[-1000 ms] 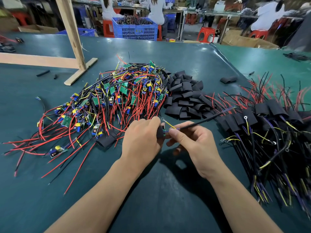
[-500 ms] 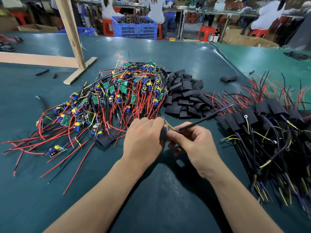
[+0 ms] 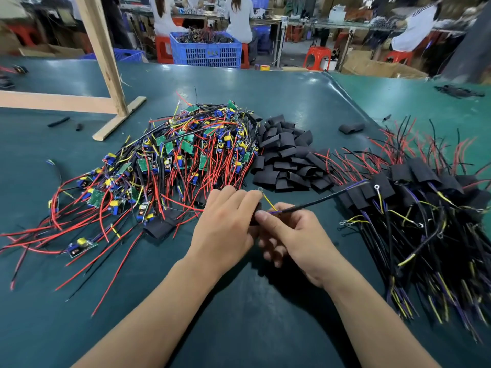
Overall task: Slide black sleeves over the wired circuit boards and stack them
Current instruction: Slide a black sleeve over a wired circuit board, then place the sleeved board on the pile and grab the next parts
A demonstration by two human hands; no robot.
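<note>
My left hand (image 3: pixel 225 224) and my right hand (image 3: pixel 292 235) meet at the middle of the green table. Between them is a black sleeve (image 3: pixel 256 216), mostly hidden by my fingers; my left hand holds it. My right thumb and forefinger pinch the board's wires (image 3: pixel 318 201), which run up and to the right. A heap of bare wired circuit boards (image 3: pixel 172 160) lies to the left. Loose black sleeves (image 3: pixel 287 155) are piled behind my hands. Sleeved boards (image 3: pixel 414 203) are stacked at the right.
A wooden frame (image 3: pixel 106 75) stands at the back left of the table (image 3: pixel 239 314). One stray sleeve (image 3: pixel 350 128) lies behind the sleeve pile, another (image 3: pixel 159 229) by the board heap. A blue crate (image 3: pixel 206 50) and seated people are beyond the table.
My hands have stayed together at the same spot. The wires in my right hand have dropped a little lower and the sleeve is more hidden under my left fingers.
</note>
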